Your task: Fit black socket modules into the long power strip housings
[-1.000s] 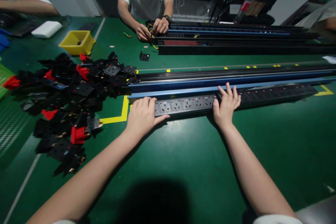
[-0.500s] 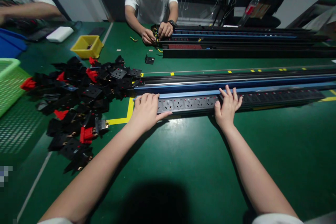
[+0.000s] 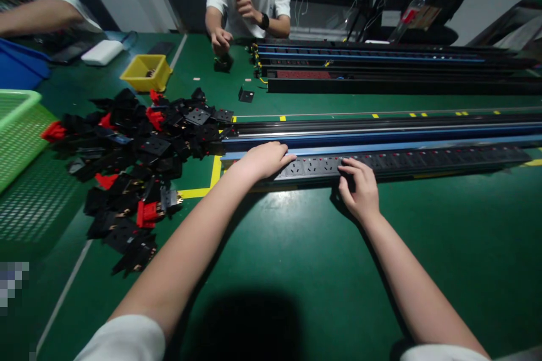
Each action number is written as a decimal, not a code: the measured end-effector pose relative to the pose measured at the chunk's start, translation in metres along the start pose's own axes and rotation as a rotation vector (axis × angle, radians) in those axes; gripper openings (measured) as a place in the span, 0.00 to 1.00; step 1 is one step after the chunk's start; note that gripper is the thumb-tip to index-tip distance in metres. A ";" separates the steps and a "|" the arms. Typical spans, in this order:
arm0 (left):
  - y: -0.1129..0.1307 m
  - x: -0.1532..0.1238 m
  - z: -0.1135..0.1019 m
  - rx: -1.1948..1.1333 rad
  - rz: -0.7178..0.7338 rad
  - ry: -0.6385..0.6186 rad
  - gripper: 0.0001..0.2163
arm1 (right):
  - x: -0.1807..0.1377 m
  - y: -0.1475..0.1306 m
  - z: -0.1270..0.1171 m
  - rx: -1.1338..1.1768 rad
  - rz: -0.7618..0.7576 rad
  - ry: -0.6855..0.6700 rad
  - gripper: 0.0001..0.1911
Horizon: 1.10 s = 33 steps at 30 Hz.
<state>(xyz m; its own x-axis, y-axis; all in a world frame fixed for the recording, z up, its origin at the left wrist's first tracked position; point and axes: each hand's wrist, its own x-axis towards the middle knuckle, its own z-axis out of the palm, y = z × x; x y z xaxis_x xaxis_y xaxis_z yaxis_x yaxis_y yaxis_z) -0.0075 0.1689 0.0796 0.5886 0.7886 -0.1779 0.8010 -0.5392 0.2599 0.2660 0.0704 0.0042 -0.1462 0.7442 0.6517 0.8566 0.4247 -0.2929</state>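
Observation:
A long black power strip (image 3: 311,167) with a row of socket modules and small red dots lies across the table. My left hand (image 3: 267,160) rests flat over its left part, fingers together toward the far edge and thumb along the sockets. Just right of it, my right hand (image 3: 359,186) touches the strip's near side with its fingertips, fingers curved and apart. Part of the sockets is hidden under both hands. Directly behind the strip run blue and black rails (image 3: 339,138).
Loose black and red socket modules (image 3: 148,146) are heaped at left, near a green basket (image 3: 25,124) and a yellow bin (image 3: 146,73). Across the green table (image 3: 279,259), a co-worker's hand (image 3: 221,40) is beside more rails (image 3: 381,86). A bottle (image 3: 410,11) stands at the back.
My left hand has slid right along the strip. My right hand has shifted slightly left and its fingers are more curved. The co-worker's hands have left the rails and moved apart.

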 end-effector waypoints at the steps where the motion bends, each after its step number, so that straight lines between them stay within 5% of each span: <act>1: 0.001 0.003 0.000 -0.012 -0.008 -0.015 0.26 | 0.000 -0.002 0.001 -0.017 -0.035 -0.040 0.18; 7: -0.007 0.019 -0.010 -0.120 -0.075 -0.226 0.32 | 0.002 -0.001 0.004 -0.025 -0.054 -0.057 0.17; 11: -0.010 0.023 -0.013 -0.114 -0.058 -0.260 0.31 | 0.002 0.002 0.002 0.003 -0.051 -0.066 0.16; 16: -0.008 0.020 -0.016 0.002 0.007 -0.186 0.24 | 0.002 0.003 0.002 0.010 -0.048 -0.069 0.14; 23: 0.015 -0.007 -0.039 0.247 0.123 0.078 0.13 | 0.005 0.004 -0.004 0.125 0.037 -0.056 0.10; 27: 0.029 -0.021 -0.056 0.368 0.226 0.272 0.10 | 0.013 0.002 -0.005 0.309 0.246 -0.018 0.20; 33: 0.054 -0.044 -0.076 0.443 0.316 0.443 0.10 | 0.044 0.037 -0.032 0.988 0.812 0.251 0.34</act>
<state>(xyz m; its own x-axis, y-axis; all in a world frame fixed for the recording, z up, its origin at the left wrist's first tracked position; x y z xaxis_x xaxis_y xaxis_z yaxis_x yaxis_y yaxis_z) 0.0019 0.1276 0.1737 0.7764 0.5693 0.2703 0.6230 -0.7580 -0.1929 0.3068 0.1020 0.0443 0.4262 0.8957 0.1273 -0.0831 0.1788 -0.9804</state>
